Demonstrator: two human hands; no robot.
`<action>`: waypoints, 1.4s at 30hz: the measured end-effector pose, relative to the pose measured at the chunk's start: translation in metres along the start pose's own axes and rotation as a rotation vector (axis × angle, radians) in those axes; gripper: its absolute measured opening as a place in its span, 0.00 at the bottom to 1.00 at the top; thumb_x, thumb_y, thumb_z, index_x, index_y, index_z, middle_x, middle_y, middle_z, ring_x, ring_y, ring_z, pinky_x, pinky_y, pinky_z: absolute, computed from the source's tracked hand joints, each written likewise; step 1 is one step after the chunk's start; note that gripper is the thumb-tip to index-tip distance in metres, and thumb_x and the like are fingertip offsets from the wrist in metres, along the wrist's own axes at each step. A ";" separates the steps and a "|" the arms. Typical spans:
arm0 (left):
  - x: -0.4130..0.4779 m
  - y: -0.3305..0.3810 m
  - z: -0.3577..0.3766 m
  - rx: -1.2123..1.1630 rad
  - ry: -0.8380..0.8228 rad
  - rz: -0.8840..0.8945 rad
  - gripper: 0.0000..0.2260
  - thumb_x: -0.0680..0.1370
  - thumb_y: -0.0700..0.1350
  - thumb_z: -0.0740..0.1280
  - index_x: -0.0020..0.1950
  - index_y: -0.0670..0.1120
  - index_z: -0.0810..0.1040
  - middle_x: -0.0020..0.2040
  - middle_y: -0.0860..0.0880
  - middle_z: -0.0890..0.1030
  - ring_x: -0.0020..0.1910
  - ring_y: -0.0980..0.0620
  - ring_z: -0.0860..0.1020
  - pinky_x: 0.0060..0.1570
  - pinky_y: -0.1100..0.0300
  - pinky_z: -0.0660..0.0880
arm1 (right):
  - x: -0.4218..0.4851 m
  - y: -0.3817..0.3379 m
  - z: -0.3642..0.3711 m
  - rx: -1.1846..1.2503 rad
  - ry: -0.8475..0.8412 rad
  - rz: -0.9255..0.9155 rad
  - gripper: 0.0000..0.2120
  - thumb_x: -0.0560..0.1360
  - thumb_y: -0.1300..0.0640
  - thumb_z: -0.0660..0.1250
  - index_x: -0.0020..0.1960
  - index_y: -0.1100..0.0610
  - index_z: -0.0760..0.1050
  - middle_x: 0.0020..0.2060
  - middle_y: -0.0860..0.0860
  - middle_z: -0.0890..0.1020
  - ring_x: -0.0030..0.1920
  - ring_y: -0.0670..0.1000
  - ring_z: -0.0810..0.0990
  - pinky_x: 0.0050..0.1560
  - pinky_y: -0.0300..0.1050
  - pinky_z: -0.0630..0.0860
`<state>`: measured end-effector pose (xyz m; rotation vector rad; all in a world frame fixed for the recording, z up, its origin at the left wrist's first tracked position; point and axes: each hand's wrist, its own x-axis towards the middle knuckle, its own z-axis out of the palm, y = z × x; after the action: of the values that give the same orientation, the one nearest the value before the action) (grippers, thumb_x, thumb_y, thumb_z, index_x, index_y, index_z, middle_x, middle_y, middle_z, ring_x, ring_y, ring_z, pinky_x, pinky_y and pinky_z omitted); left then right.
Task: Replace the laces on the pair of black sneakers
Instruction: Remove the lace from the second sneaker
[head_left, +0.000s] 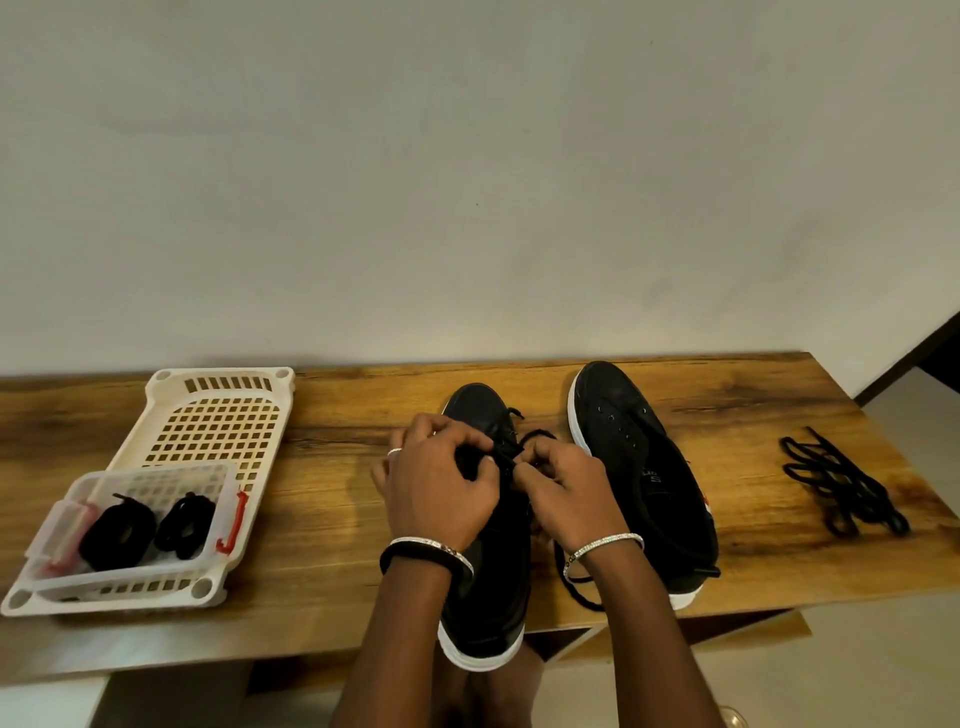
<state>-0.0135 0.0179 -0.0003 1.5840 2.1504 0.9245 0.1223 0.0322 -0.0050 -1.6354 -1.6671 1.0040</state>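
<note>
hands (441, 483) pinch lace (532, 434); sneaker (488, 613) tongue hidden

Left hand (436, 480) and right hand (563, 486) meet — fingers curled, pinching the lace (508, 458).

A single wide-angle camera worn on my head looks forward and down, close above my left hand (436, 483) and right hand (566, 488) at lower centre; the wooden table (337, 519) spans the lower half, a pale wall (467, 182) the upper.

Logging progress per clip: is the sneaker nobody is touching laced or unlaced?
Unlaced. The untouched sneaker shows empty eyelets beside its tongue, with no lace crossing between them.
</note>
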 end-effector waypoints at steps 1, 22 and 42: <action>-0.001 0.000 0.000 0.107 -0.041 0.015 0.05 0.72 0.52 0.71 0.48 0.60 0.81 0.56 0.61 0.72 0.62 0.56 0.67 0.57 0.55 0.58 | 0.000 0.000 0.000 0.008 0.002 0.000 0.07 0.75 0.59 0.67 0.39 0.53 0.77 0.31 0.52 0.81 0.26 0.46 0.75 0.34 0.52 0.79; 0.003 -0.004 -0.012 -0.040 0.150 -0.070 0.20 0.71 0.46 0.71 0.60 0.62 0.75 0.64 0.57 0.73 0.68 0.51 0.68 0.66 0.43 0.62 | 0.000 -0.001 0.009 -0.070 0.070 0.016 0.07 0.74 0.52 0.70 0.38 0.50 0.76 0.32 0.48 0.80 0.32 0.46 0.77 0.34 0.41 0.71; 0.018 -0.019 -0.010 -1.394 0.062 -0.640 0.08 0.84 0.44 0.59 0.58 0.41 0.73 0.45 0.43 0.84 0.41 0.52 0.83 0.44 0.57 0.75 | 0.005 0.010 0.009 0.090 0.047 0.076 0.09 0.72 0.51 0.68 0.34 0.49 0.73 0.25 0.46 0.76 0.28 0.49 0.75 0.37 0.59 0.81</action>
<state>-0.0397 0.0283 -0.0035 0.1736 1.1950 1.6114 0.1202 0.0360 -0.0186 -1.6607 -1.5169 1.0544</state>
